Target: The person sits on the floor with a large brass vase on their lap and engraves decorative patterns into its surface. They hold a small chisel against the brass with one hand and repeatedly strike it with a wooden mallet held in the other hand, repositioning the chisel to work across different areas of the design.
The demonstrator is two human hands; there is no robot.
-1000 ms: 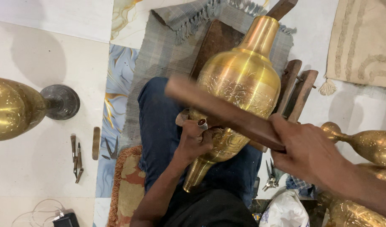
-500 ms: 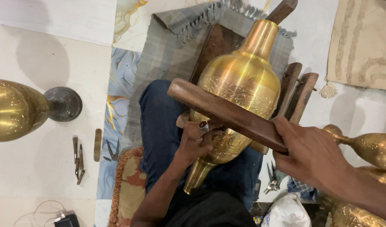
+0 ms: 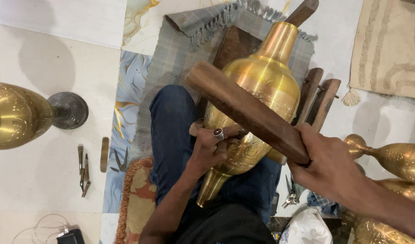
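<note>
Head view showed the large brass vase [image 3: 257,104] lying tilted across my lap, neck pointing away and foot toward my body, propped over wooden blocks [image 3: 318,97] on a grey woven mat [image 3: 180,54]. I judged the vase the main risk: its rounded body rested on a narrow support, so an off-centre blow could have rolled it sideways off my thigh.

Next in size, the wooden mallet [image 3: 243,108] crossed the vase body diagonally. My right hand [image 3: 329,167] was wrapped tightly around its lower end. A glancing swing could have dented the engraved surface or skidded toward my other hand.

My left hand [image 3: 212,149], wearing a ring, was closed against the lower vase wall, apparently pinching a small tool; I could not tell its exact shape. Those fingers sat directly beneath the mallet's path, so a missed strike risked hitting them, and a slipped tool point risked scoring the brass.

Loose chisels [image 3: 84,169] lay on the floor at my left, well apart.
</note>
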